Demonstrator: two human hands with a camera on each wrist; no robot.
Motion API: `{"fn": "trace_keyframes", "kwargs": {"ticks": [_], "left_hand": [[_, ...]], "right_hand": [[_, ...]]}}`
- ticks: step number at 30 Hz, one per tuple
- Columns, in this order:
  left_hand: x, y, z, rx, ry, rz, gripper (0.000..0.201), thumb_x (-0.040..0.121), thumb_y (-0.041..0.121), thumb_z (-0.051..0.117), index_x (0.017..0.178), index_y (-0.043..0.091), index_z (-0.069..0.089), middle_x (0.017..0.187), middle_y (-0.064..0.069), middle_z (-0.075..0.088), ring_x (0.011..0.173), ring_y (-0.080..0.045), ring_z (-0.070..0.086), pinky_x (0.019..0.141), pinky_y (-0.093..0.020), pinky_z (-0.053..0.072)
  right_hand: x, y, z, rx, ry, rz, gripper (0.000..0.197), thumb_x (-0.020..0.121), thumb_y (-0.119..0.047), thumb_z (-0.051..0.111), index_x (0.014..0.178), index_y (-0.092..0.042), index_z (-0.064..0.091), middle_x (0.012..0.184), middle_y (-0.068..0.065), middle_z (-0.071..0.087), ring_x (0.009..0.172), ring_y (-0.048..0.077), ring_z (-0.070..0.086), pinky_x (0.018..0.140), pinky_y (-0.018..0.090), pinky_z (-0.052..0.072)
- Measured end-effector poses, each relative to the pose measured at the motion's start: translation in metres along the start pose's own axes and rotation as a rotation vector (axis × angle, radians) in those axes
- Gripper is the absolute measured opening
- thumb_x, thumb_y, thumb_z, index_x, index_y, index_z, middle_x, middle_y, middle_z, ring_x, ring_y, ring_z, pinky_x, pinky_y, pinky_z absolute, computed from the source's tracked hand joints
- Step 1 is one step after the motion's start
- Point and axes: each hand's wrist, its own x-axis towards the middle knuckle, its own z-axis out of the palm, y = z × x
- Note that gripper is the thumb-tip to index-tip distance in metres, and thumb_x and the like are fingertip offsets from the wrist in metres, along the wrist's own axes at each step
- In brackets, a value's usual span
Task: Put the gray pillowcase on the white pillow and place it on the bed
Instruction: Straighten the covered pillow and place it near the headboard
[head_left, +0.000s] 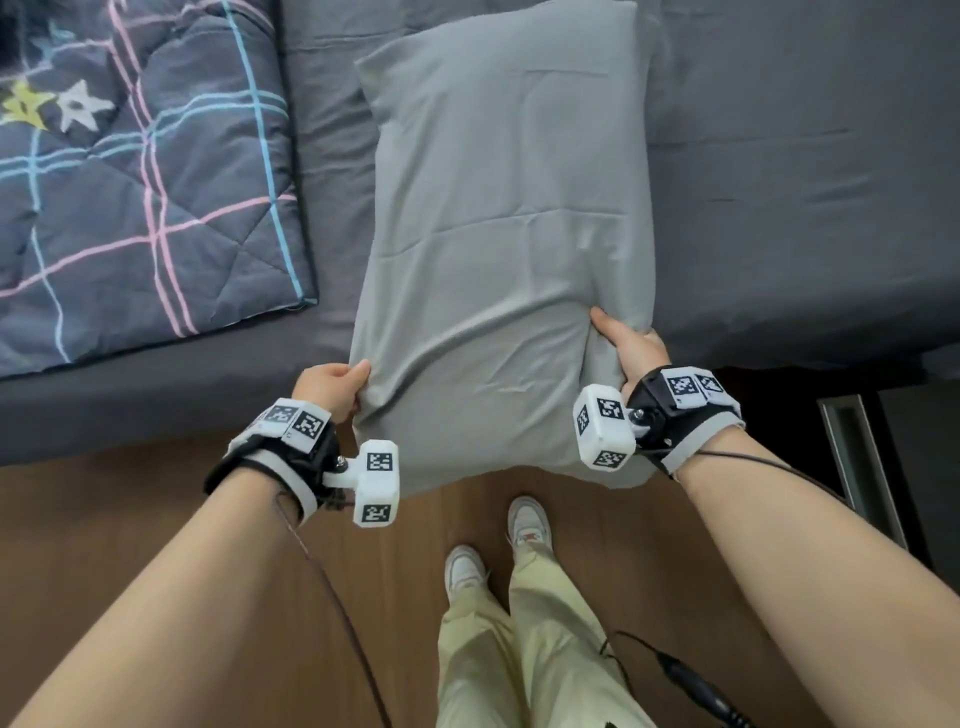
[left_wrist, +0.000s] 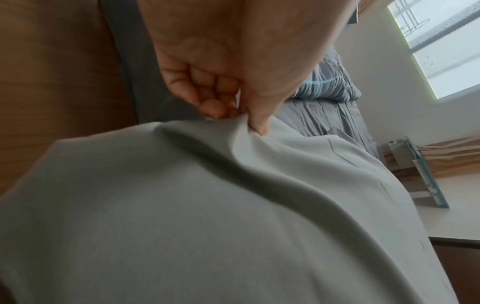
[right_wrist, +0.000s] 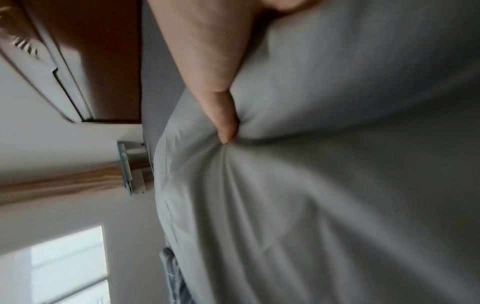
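Note:
The pillow in its gray pillowcase (head_left: 504, 234) is held over the bed's near edge, its far end reaching over the dark gray sheet (head_left: 779, 182). No white of the pillow shows. My left hand (head_left: 332, 387) pinches the near left corner of the case between thumb and curled fingers (left_wrist: 207, 102). My right hand (head_left: 626, 345) grips the near right side, thumb (right_wrist: 226, 123) pressed into the fabric. The gray pillowcase (left_wrist: 233, 216) fills the left wrist view, and the same cloth (right_wrist: 337, 185) fills the right wrist view.
A folded dark quilt (head_left: 135, 171) with pink and blue lines and stars lies on the bed's left. Wooden floor (head_left: 156, 509) runs below the bed edge, with my legs and white shoes (head_left: 519, 545). A dark cabinet (head_left: 883, 467) stands at the right. Cables (head_left: 691, 686) trail on the floor.

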Motion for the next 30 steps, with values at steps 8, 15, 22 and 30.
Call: {"fn": "trace_keyframes", "kwargs": {"ticks": [8, 15, 22, 30], "left_hand": [[0.001, 0.010, 0.012, 0.009, -0.065, -0.009, 0.036, 0.067, 0.046, 0.057, 0.070, 0.010, 0.052, 0.074, -0.014, 0.056, 0.075, -0.028, 0.055, 0.078, -0.037, 0.049], [0.000, 0.016, 0.020, 0.052, -0.034, -0.030, 0.034, 0.083, 0.042, 0.053, 0.090, 0.008, 0.052, 0.079, -0.006, 0.053, 0.078, -0.027, 0.051, 0.070, -0.033, 0.041], [-0.005, 0.018, 0.023, 0.120, 0.019, 0.087, 0.031, 0.092, 0.034, 0.049, 0.084, 0.004, 0.053, 0.084, -0.015, 0.054, 0.078, -0.025, 0.050, 0.071, -0.030, 0.037], [-0.005, 0.018, 0.025, 0.057, 0.006, 0.123, 0.032, 0.092, 0.037, 0.048, 0.090, 0.007, 0.059, 0.092, -0.014, 0.060, 0.086, -0.027, 0.057, 0.087, -0.041, 0.048]], "right_hand": [[0.014, 0.033, -0.054, -0.276, -0.100, 0.061, 0.102, 0.040, -0.090, 0.063, 0.113, -0.019, 0.067, 0.112, 0.000, 0.071, 0.100, 0.021, 0.069, 0.098, 0.040, 0.051], [0.007, 0.040, -0.070, -0.572, 0.019, -0.200, 0.050, 0.095, -0.046, 0.042, 0.091, -0.005, 0.070, 0.104, 0.018, 0.070, 0.100, 0.033, 0.063, 0.088, 0.037, 0.049], [-0.005, 0.046, -0.090, -0.725, 0.144, -0.322, 0.058, 0.102, -0.036, 0.033, 0.068, 0.004, 0.058, 0.080, 0.017, 0.055, 0.081, 0.029, 0.050, 0.071, 0.031, 0.031], [-0.018, 0.073, -0.126, -0.800, 0.132, -0.293, 0.053, 0.100, -0.036, 0.038, 0.057, -0.009, 0.050, 0.076, 0.016, 0.055, 0.079, 0.033, 0.054, 0.069, 0.032, 0.033]]}}
